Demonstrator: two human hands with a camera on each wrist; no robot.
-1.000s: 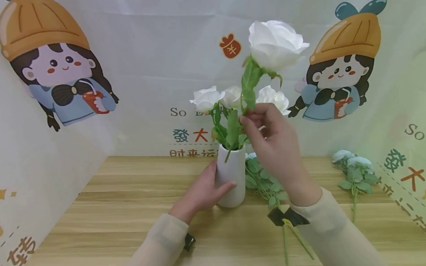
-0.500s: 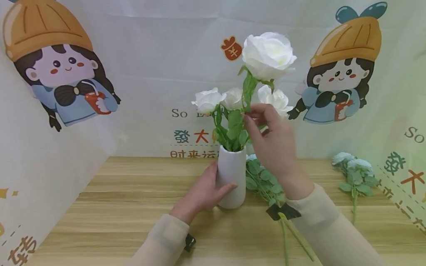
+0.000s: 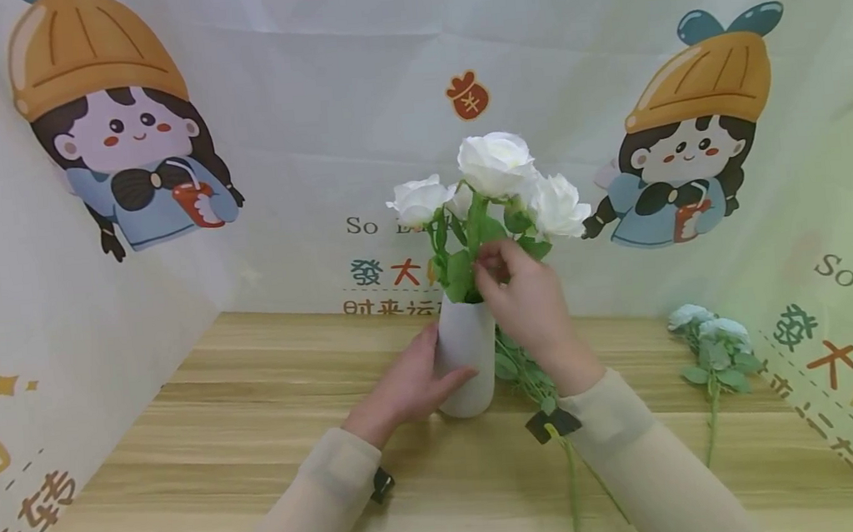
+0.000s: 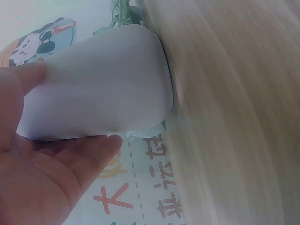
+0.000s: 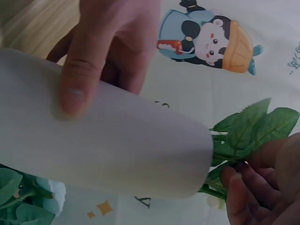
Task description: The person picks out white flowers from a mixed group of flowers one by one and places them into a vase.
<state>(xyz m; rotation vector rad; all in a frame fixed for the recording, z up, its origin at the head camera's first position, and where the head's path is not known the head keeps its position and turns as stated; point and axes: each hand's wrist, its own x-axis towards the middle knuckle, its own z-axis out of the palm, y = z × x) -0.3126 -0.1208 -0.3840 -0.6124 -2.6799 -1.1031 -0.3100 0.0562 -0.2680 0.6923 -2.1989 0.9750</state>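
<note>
A white vase (image 3: 467,355) stands upright on the table, with several white roses in its mouth. My left hand (image 3: 406,384) holds the vase from the left, thumb across its front; in the left wrist view the fingers (image 4: 96,157) wrap behind it. Just above the rim, my right hand (image 3: 531,304) pinches the green stem of a white rose (image 3: 495,164), whose bloom is the tallest. In the right wrist view the right thumb and fingertips close on this stem beside the leaves (image 5: 253,126). The stem's lower end is hidden inside the vase.
Pale blue flowers with green stems (image 3: 573,480) lie right of the vase, partly under the right forearm. Another pale blue bunch (image 3: 714,348) lies farther right. A printed cloth backdrop (image 3: 296,142) rises behind and beside the wooden table (image 3: 185,452).
My right hand has lowered the rose down into the vase, its bloom dropping and shifting left towards the others. The left hand has stayed on the vase.
</note>
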